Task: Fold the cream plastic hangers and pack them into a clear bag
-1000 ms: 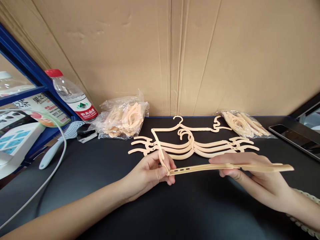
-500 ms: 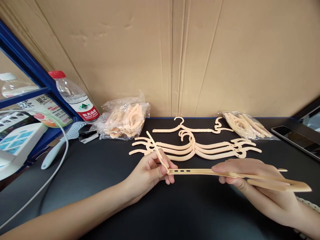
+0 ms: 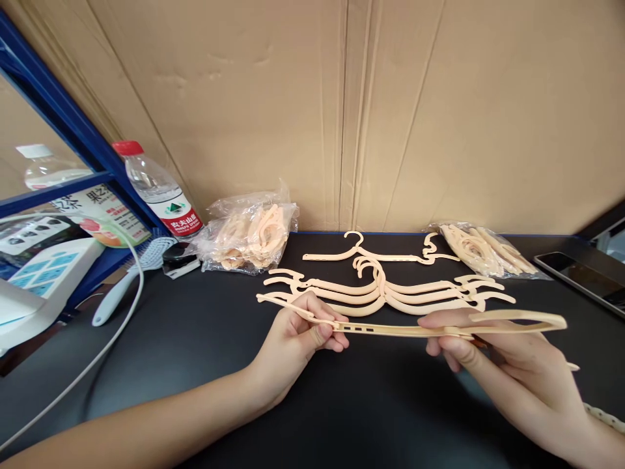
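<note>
A beige plastic hanger (image 3: 390, 330) is held level above the black table, its slotted arm running between my hands. My left hand (image 3: 305, 332) pinches its left joint, where a thin piece points up and to the left. Around the middle joint my right hand (image 3: 493, 352) is closed, and the looped hook part extends to the right over the fingers. Behind the hands lie several stacked beige hangers (image 3: 351, 298), partly hidden by my left hand. Farther back rests another hanger (image 3: 390, 257) with one hooked end piece.
Plastic bags of hanger parts lie at the back left (image 3: 249, 234) and back right (image 3: 488, 251). A red-capped bottle (image 3: 161, 192), a pale brush (image 3: 122, 286) and a white cable (image 3: 131, 312) are left. A phone (image 3: 581, 277) lies right.
The thin piece at my left hand has swung down to the left, from steep to nearly flat. The looped part at my right hand has tilted upward. The view has shifted slightly.
</note>
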